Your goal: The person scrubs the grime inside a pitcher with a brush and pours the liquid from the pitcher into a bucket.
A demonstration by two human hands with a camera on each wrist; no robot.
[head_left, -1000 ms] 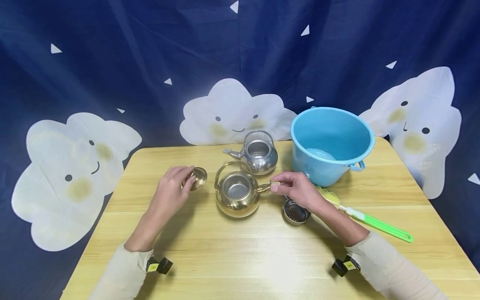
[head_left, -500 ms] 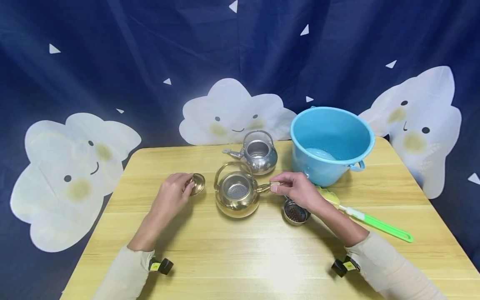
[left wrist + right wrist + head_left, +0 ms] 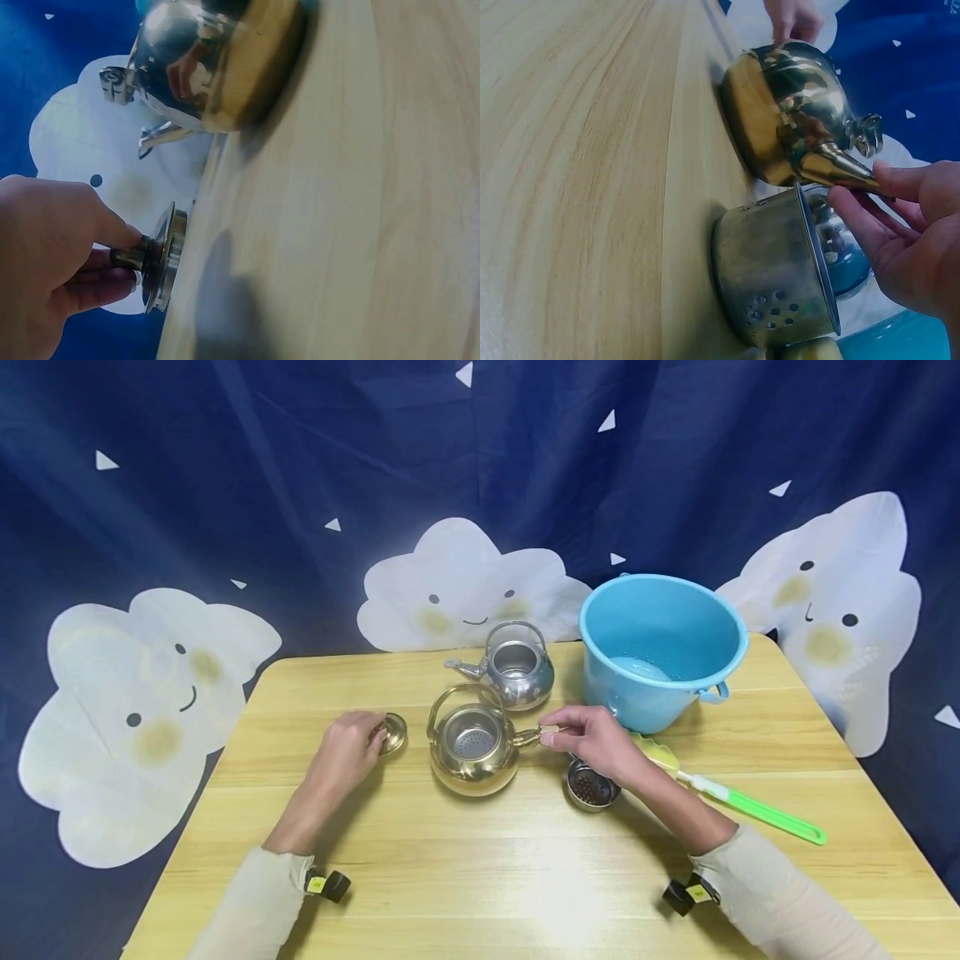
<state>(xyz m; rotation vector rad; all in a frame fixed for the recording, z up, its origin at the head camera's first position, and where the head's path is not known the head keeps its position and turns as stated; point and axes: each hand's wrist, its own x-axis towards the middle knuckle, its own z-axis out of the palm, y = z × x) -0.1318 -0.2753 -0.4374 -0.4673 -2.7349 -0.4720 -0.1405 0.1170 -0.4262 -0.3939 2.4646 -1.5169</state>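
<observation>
A gold teapot (image 3: 474,775) stands on the table, uncovered, with a perforated strainer (image 3: 474,744) inside its mouth. My right hand (image 3: 596,742) pinches the tip of its spout (image 3: 840,169) between thumb and fingers. To the left of the pot, my left hand (image 3: 347,750) grips a round gold lid (image 3: 393,734) by its knob (image 3: 129,257). The left wrist view shows the lid close over the tabletop, its underside toward the wood. Below my right hand sits a loose metal strainer cup (image 3: 769,262) with holes in its side.
Behind the gold pot is a silver teapot (image 3: 519,683), also lidless. A blue bucket (image 3: 637,706) stands at the back right, with a little water in it. A sponge brush with a green handle (image 3: 776,817) lies beside my right forearm.
My left hand has lowered the lid toward the tabletop, bringing it slightly left and nearer me. The right hand has kept its hold on the spout, and the gold teapot has not moved.
</observation>
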